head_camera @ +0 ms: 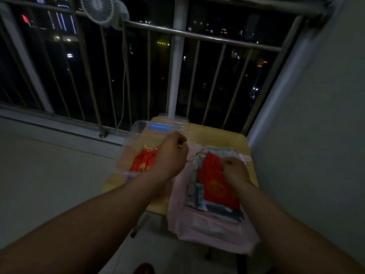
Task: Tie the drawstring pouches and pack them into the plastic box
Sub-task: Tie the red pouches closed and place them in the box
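A red fabric drawstring pouch with a gold emblem (215, 186) lies under the right hand (235, 172), whose fingers are curled and gripping its gathered mouth. The left hand (170, 155), also curled, appears to pinch the thin drawstring cord (194, 157) running between the two hands.

Likely risks: a hard pull could drag the pouch off the loose pile of pink and grey cloth pouches (207, 228) beneath the right hand. That pile overhangs the table edge nearest the person, so it could slide to the floor. The dim light makes the thin cord hard to follow.

A clear plastic box with a blue latch (126, 153) sits open below and beyond the left hand, already holding a second red pouch (143, 161). The small wooden table (223, 139) leaves little bare surface. A grey wall (316, 135) stands close outside the right hand, and a metal railing (197, 34) stands beyond both hands. Open room lies outside the left hand.
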A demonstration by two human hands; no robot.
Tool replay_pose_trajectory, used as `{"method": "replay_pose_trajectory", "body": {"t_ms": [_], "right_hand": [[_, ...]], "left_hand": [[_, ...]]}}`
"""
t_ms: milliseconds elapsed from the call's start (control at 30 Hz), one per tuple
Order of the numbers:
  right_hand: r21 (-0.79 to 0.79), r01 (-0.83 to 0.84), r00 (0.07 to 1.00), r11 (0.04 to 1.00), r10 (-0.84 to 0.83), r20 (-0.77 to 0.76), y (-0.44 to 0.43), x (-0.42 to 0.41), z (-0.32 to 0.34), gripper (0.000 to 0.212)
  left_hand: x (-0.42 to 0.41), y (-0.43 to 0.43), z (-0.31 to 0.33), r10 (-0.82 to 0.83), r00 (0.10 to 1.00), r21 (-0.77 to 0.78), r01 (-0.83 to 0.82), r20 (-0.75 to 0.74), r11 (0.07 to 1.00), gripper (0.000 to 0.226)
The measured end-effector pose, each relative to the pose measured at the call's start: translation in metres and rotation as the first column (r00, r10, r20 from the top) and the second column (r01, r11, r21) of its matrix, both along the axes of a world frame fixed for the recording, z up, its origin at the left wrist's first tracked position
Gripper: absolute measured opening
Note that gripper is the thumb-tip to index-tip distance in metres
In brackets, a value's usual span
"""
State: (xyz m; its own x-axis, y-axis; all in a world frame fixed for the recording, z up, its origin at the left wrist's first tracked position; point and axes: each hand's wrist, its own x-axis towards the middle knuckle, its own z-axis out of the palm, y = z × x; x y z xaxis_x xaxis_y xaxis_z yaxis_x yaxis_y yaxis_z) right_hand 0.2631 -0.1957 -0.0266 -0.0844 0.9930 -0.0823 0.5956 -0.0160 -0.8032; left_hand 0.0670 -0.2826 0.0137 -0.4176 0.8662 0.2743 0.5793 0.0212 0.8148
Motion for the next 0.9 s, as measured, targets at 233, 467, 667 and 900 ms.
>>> {"method": "replay_pose_trajectory", "body": {"t_ms": [233,467,667,900], "right_hand": [[-0.094,0.016,0.999,0.995,-0.013,0.036,0.013,0.052,-0.032,0.022],[-0.236,-0.034,0.999,0.971,0.039,0.019,0.013,0.06,-0.059,0.008],[-0.28,-0.058,0.964,0.958,-0.019,-0.267,0.019,0.056,-0.068,0.015],[-0.279,-0.177,0.788,0.944,-0.034,-0.614,-0.003,0.055,-0.057,0.045]], "left_hand": [[0.063,0.03,-0.042,-0.223,0.975,-0.334,0.202,-0.026,0.921,0.021],[0.081,0.046,-0.09,-0.12,0.983,-0.528,0.177,0.142,0.831,0.056],[0.081,0.05,-0.084,-0.049,0.94,-0.451,0.207,0.338,0.868,0.02],[0.084,0.022,-0.072,-0.011,0.721,-0.329,0.33,0.693,0.885,0.04]]}}
